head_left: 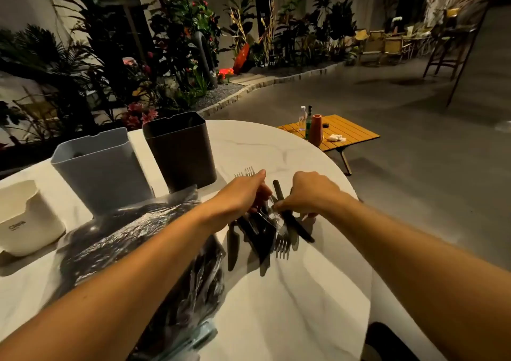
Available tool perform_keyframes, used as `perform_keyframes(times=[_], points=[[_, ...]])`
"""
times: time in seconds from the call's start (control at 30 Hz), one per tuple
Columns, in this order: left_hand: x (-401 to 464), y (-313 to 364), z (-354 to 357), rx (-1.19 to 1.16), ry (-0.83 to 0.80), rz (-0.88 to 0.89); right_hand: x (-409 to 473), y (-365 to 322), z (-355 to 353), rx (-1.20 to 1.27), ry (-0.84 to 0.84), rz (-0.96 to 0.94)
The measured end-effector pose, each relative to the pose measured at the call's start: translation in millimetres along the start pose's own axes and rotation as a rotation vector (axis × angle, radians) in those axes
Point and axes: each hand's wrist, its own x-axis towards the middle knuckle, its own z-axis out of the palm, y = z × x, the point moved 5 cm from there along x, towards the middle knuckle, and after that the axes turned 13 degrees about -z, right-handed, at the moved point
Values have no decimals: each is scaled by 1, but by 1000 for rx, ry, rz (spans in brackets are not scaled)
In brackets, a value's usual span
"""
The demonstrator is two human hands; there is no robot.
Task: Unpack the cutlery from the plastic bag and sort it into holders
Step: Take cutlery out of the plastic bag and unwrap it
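Both hands work a bunch of dark cutlery [262, 233] over the white table [290, 291] — the left hand [243, 192] grips the bunch, the right hand [307, 192] pinches one black knife [293, 219]. The plastic bag [143, 250] lies just left, before three holders [102, 167].

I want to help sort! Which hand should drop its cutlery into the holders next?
Probably left: the left hand grips forks beside the black holder; the right hand, gripping a black knife, is farther away.
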Motion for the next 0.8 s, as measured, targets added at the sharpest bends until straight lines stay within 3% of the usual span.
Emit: perform_keyframes(times=[0.33,0.5,0.6,0.8], points=[[0,-2,-6,68,69,34,20,21,3,354,21,149],[0,-4,-9,70,95,62,25,29,7,408,19,159],[0,-6,-16,23,152,64,25,21,7,330,50,95],[7,-14,-33,-58,328,-15,14,-22,5,-206,40,9]])
